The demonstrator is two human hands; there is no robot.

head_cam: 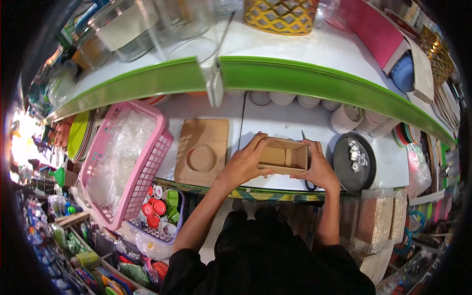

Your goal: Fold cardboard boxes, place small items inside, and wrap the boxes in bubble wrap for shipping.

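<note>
Between my two hands is a small open cardboard box [283, 155], its inside showing and bare. My left hand [247, 158] grips its left end, and my right hand [320, 164] grips its right end. Just behind the box and my right hand, a pair of scissors [310, 185] lies partly hidden on the white shelf. To the left, a roll of tape [200, 158] rests on a flat piece of cardboard [184, 134]. On the right, a dark round pan [341, 166] holds several shiny silvery pieces [356, 156].
A pink plastic basket [149, 177] of clear plastic wrapping stands at left, above a smaller basket [179, 217] of red and green dishes. A green shelf edge [295, 72] overhangs the far side. Stacked white cups [344, 120] stand behind the pan; wrapped boxes [372, 217] are at lower right.
</note>
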